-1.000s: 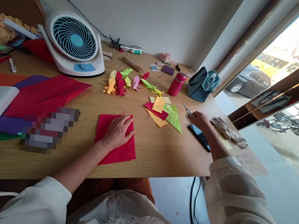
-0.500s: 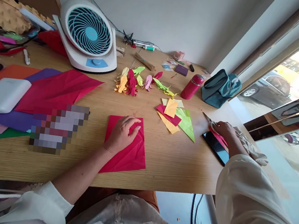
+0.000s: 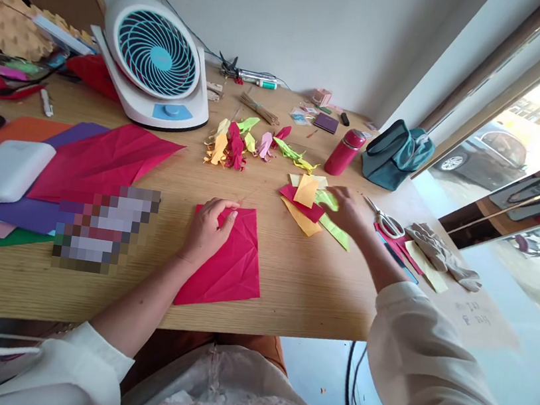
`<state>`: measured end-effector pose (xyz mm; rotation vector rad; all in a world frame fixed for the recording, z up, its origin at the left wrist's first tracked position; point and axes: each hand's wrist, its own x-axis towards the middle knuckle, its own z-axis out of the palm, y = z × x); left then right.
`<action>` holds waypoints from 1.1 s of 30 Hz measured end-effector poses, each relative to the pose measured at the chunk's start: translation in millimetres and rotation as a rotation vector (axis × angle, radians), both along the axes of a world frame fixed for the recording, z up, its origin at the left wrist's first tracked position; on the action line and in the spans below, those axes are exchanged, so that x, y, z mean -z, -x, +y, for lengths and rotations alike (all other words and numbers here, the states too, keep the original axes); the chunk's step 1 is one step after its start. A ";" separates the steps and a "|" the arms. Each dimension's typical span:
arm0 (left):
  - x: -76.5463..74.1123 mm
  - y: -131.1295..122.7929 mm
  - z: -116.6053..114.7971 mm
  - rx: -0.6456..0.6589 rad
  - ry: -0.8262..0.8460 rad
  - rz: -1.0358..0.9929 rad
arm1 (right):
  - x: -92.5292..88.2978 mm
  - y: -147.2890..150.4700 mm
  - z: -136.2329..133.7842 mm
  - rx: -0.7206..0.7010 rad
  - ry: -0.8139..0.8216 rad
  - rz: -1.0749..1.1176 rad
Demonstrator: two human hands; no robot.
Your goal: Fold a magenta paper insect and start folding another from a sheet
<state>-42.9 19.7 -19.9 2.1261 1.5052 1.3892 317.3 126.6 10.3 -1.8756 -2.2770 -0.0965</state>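
My left hand [image 3: 208,231] rests on a creased red paper square [image 3: 237,258] in front of me, its fingers loosely bent and the thumb apart. Over the right side of a pile of paper pieces reaches my right hand [image 3: 347,207], fingers stretched out and holding nothing visible. A light green paper piece [image 3: 336,230] lies partly beneath it. The same pile has orange pieces [image 3: 306,191] and a red piece [image 3: 290,200]. Scissors [image 3: 390,225] lie to the right of my right wrist, on red paper; their blades point away to the left.
Folded paper figures [image 3: 236,146] stand behind the pile, near a red flask [image 3: 345,153] and a teal bag [image 3: 397,155]. At left are a fan [image 3: 162,60], large coloured sheets [image 3: 99,162], a white power bank [image 3: 3,172] and a blurred-out object [image 3: 105,230]. A crumpled cloth [image 3: 443,254] lies far right.
My right hand has left the scissors and moved left to the paper pile. The scissors now lie on the table in plain view. My left hand stays on the red square.
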 end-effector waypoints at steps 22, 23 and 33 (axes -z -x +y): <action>-4.2 17.8 3.4 -0.101 0.016 -0.091 | 13.6 76.9 -6.8 0.030 -0.103 0.021; -4.5 21.3 4.6 -0.123 0.035 -0.092 | 12.4 84.5 -12.0 -0.010 -0.114 0.091; -5.2 42.6 8.7 -0.135 0.403 0.206 | 17.7 174.1 -59.4 -0.464 0.160 0.323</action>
